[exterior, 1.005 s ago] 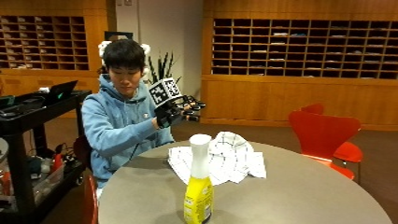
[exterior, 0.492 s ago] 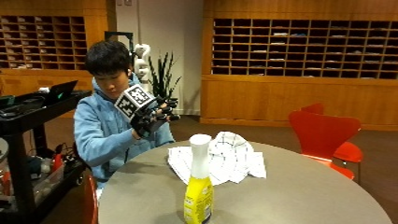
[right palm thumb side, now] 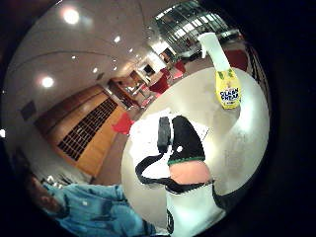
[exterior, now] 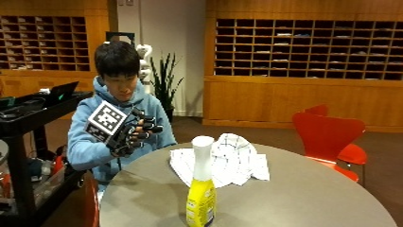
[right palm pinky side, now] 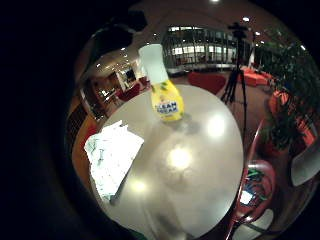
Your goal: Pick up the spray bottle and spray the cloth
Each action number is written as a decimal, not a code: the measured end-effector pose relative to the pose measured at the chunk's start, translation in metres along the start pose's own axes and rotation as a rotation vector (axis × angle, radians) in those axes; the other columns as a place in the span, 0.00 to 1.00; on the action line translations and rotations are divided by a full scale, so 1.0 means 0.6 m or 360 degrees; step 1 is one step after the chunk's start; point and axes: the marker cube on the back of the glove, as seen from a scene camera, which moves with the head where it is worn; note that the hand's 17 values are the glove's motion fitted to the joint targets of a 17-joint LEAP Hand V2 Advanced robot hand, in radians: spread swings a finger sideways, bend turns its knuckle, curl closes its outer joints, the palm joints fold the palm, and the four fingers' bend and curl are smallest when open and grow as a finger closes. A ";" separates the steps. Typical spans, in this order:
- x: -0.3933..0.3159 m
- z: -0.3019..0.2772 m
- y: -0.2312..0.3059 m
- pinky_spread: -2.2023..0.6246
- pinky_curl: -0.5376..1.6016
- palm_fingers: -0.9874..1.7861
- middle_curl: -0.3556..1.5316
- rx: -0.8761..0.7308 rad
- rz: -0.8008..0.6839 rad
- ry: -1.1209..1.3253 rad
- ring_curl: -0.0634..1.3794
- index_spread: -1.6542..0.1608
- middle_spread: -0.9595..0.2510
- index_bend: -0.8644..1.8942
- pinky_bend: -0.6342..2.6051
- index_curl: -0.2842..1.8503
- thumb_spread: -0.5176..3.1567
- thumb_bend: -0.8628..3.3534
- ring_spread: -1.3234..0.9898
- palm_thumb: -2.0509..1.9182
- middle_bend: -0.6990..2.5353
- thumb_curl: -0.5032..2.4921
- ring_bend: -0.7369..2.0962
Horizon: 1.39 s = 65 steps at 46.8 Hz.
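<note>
- Outside view: a person in a blue hoodie (exterior: 104, 142) sits at the far left side of a round grey table (exterior: 302, 198). The gloved right hand (exterior: 129, 135) is raised in front of the chest, above the table's far left edge, with its fingers spread and lightly bent, holding nothing.
- The spray bottle (exterior: 201, 191), yellow with a white top, stands upright near the table's near edge, well apart from the hand.
- The cloth (exterior: 220, 158), white with a faint check, lies crumpled on the far part of the table, behind the bottle and to the right of the hand.
- A red chair (exterior: 330, 137) stands to the right of the table; a black cart (exterior: 28, 142) stands at the far left.
- Little finger side palm view: the bottle (right palm pinky side: 162, 92) stands upright on the table (right palm pinky side: 200, 165), and the cloth (right palm pinky side: 112, 157) lies apart from it, nearer one edge.
- Thumb side palm view: a gloved finger (right palm thumb side: 185, 138) reaches out above the cloth (right palm thumb side: 143, 138); the bottle (right palm thumb side: 224, 81) stands further off on the table (right palm thumb side: 242, 143), untouched. The blue hoodie (right palm thumb side: 94, 212) shows at the rim.
</note>
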 end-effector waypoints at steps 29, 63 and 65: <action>0.152 0.148 -0.166 0.86 0.42 0.45 0.36 -0.0308 0.0436 -0.0272 0.25 0.74 0.78 0.35 0.34 0.23 0.42 0.20 0.60 0.67 0.28 0.30 0.40; 0.096 0.264 -0.284 0.75 0.40 0.77 0.40 -0.0557 0.0618 -0.0932 0.28 0.75 0.67 0.38 0.31 0.26 0.36 0.20 0.50 0.74 0.33 0.32 0.45; 0.082 0.271 -0.280 0.73 0.41 0.78 0.40 -0.0593 0.0609 -0.0955 0.29 0.75 0.66 0.38 0.31 0.27 0.34 0.20 0.50 0.75 0.32 0.33 0.45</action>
